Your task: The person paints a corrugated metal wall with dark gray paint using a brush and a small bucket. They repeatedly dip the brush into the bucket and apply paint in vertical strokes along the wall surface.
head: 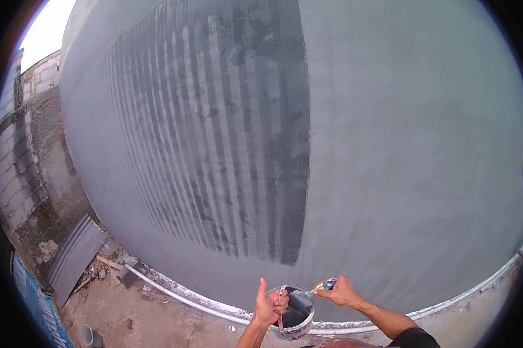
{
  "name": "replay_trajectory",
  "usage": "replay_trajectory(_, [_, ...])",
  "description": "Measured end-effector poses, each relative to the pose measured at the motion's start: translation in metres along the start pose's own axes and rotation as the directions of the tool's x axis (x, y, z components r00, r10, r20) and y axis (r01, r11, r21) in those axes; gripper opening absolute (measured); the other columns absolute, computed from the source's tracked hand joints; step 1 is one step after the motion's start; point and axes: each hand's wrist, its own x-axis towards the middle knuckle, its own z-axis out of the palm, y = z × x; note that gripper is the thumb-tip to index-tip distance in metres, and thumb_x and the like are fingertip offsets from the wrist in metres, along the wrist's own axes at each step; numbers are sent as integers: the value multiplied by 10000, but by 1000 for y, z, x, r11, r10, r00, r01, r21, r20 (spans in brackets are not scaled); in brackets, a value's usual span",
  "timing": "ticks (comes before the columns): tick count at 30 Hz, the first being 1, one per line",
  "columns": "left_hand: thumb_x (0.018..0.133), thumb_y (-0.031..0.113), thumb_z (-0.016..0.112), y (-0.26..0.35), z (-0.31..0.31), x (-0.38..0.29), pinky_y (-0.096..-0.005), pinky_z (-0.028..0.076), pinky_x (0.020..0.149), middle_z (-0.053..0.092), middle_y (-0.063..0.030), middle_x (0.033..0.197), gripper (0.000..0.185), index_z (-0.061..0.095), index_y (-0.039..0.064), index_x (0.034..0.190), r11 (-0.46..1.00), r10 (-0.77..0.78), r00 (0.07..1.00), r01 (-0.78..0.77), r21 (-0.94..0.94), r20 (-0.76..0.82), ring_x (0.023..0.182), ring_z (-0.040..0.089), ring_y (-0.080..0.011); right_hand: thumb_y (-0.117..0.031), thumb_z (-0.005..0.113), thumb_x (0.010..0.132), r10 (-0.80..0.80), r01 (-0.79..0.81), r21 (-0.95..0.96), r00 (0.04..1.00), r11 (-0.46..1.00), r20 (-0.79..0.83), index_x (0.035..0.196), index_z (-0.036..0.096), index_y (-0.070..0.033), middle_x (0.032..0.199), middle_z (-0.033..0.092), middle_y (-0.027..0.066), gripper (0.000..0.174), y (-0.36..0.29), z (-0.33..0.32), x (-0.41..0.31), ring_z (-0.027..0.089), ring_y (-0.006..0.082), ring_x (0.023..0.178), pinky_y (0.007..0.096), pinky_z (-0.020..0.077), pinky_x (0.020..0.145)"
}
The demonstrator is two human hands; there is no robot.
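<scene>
My left hand (270,306) grips the handle of a paint-smeared bucket (297,332), its thumb pointing up. Dark grey paint or coating lies inside the bucket. Above the bucket's right rim, my right hand (340,292) holds a small tool by its multicoloured handle (329,284); the tool's pale working end reaches over the bucket's opening, and its exact kind cannot be told. Behind both hands rises a large grey wall (396,152), with a darker, streaked patch (261,152) on its left half that ends in a sharp vertical edge.
White pipes (192,303) run along the wall's foot. At the lower left are corrugated sheeting (76,252), rubble with a wooden-looking stick (109,262), a small grey bucket (89,335) and a blue banner (37,300) bearing writing. A block wall (20,169) stands at the far left.
</scene>
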Motion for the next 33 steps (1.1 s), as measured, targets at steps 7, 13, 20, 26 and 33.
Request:
replay_trajectory(7, [829,945,254,6,-24,-7,-247,156,456,277,77,582,872,503,109,849,999,48,989,-47,12,-136,458,182,-56,-163,830,843,-503,423,-275,754,864,-421,934,792,-25,805,755,54,170,-158,-145,17,639,115,735,285,501,667])
replay_trajectory(13, [826,945,231,4,-52,0,-259,177,464,288,61,564,906,520,87,849,996,53,973,-36,76,-225,452,208,-78,-136,782,878,-949,445,-859,-62,252,-311,1002,780,-37,758,743,56,158,-344,-250,73,646,132,620,255,482,570])
replay_trajectory(20, [857,836,489,4,-90,30,-251,289,404,451,23,578,750,602,94,864,946,59,819,-229,-231,-570,460,386,-115,-229,758,844,-905,145,-988,-413,47,-104,990,780,-127,791,711,168,180,-518,-317,147,696,350,699,419,543,632])
replay_trajectory(26, [923,756,484,7,-129,30,-250,316,412,451,32,604,654,587,112,873,948,58,875,-199,-247,-480,485,409,-115,-226,669,880,-945,8,-996,-316,90,-88,933,763,-151,818,703,196,131,-598,-340,193,695,398,767,498,541,674])
replay_trajectory(33, [967,756,394,32,-120,15,-222,205,354,319,108,534,616,514,182,781,957,-23,949,-70,-280,-315,413,266,-48,-216,638,882,-963,-125,-992,-268,3,30,852,743,-109,812,701,194,153,-621,-349,225,693,402,761,509,540,665])
